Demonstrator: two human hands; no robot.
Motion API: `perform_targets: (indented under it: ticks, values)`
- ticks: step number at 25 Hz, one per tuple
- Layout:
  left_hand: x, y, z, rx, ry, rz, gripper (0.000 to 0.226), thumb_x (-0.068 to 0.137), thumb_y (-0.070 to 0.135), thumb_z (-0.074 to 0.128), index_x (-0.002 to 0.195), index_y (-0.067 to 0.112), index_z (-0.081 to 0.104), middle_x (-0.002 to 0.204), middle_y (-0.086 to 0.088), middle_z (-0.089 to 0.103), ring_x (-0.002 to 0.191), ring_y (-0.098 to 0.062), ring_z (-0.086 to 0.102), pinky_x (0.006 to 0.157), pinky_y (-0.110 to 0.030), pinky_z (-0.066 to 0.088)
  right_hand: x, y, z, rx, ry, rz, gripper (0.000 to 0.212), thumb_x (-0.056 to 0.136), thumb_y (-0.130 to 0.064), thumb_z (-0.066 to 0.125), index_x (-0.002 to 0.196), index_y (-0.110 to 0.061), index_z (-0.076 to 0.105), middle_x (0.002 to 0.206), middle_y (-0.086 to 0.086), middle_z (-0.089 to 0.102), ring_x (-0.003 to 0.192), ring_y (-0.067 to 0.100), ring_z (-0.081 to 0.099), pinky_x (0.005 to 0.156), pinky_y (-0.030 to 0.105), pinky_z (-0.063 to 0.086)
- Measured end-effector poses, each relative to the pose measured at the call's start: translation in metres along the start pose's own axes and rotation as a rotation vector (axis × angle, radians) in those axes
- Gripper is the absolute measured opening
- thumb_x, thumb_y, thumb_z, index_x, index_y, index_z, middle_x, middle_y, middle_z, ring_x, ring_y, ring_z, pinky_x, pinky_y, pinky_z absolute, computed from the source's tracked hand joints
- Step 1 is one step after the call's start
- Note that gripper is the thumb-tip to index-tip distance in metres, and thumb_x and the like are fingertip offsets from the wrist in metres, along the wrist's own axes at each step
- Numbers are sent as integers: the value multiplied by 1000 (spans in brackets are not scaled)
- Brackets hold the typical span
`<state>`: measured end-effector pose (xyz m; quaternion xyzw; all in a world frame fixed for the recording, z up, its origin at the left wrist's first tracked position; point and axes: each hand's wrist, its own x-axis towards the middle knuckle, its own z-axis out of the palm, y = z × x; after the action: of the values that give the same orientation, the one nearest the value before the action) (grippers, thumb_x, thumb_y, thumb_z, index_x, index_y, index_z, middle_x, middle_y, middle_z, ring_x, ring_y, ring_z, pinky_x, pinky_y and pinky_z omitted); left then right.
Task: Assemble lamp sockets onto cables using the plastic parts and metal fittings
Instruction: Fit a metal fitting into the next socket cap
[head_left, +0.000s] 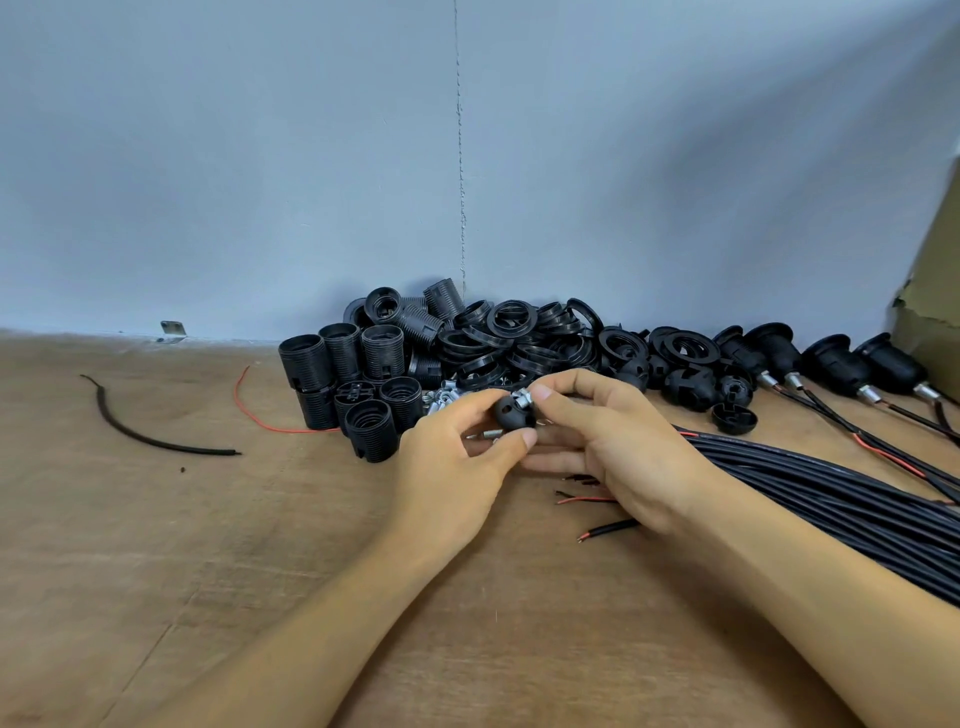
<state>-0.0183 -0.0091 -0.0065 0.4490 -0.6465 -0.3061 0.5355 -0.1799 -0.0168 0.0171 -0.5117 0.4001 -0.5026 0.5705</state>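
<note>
Small black domed plastic socket cap is held just off the brown wooden table, mid-scene, side hole facing the camera. Left hand pinches it between thumb and curled fingers, probably to steady it. Right hand has thumb and forefinger closed on a small silver metal fitting at the cap's top. Judged step: seating the fitting into the cap.

Loose silver fittings lie just behind, within reach. Black threaded socket barrels and black plastic rings are heaped by the wall. A bundle of black cables lies to the right, with finished sockets on cables parked beyond.
</note>
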Motion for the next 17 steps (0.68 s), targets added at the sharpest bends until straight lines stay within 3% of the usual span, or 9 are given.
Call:
perform_targets:
  ticks: [4,10,14,17]
  values:
    - [0,0,0,-66,36,-5,30,82,5,81,104,25,75,95,13,77,91,1,72,78,-9,50,-1,-3,-4,-372,89,-176,7,96,-21,67,97,-20,74,87,0,75,83,21,74,79,37,61]
    - [1,-2,-3,-32,46,-27,47,82,11,83,124,26,72,113,10,69,90,1,71,76,-5,48,-3,-6,-7,-648,106,-258,14,92,-15,70,95,-27,75,79,-4,73,64,11,67,68,34,61]
    - [2,-5,-6,-57,0,-53,49,83,9,82,127,26,70,112,9,73,89,1,73,75,-3,47,-2,-6,-9,-623,93,-230,11,91,-12,72,97,-20,76,76,-2,72,66,13,67,71,38,62]
    - [3,-8,-8,-95,8,-85,49,81,10,84,124,27,68,104,11,76,89,0,74,75,-7,50,0,-7,-10,-507,61,-209,11,90,-5,72,99,-11,75,81,5,74,71,17,70,69,27,58]
